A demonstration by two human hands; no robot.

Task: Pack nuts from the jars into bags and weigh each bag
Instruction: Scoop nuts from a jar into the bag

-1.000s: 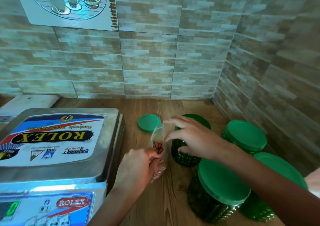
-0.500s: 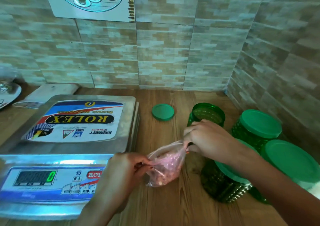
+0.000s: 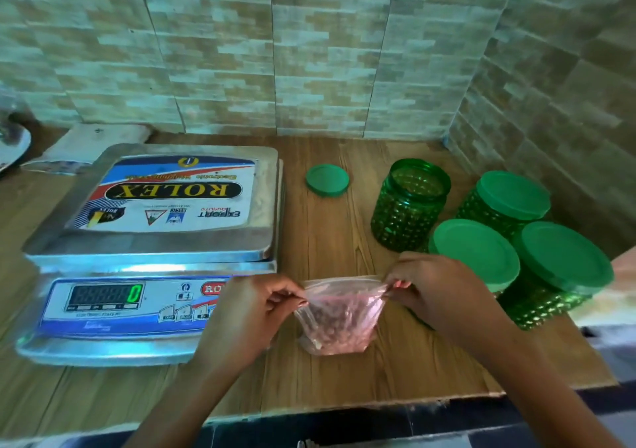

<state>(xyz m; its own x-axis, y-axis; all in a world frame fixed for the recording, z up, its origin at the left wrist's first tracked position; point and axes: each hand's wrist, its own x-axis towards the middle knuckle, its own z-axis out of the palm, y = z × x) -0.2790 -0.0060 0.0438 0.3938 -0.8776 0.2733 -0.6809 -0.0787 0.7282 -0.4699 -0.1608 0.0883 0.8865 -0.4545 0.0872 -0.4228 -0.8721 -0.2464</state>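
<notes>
Bag (image 3: 339, 317) stretched; left hand (image 3: 251, 313), right hand (image 3: 437, 292) pinch (corners).

Wood-grain countertop (image 3: 330, 241), front edge near. Far wall (image 3: 309, 69) and right wall (image 3: 557, 79) tiled in a beige-green brick pattern, meeting at the far right corner. Light soft, even.

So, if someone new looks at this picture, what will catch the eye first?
The clear bag of reddish nuts, low in the middle, pinched at its top corners by the left hand and right hand. Left of it stands the big steel scale, its display showing 0. On the right, an open green jar stands beside three lidded jars.
</notes>
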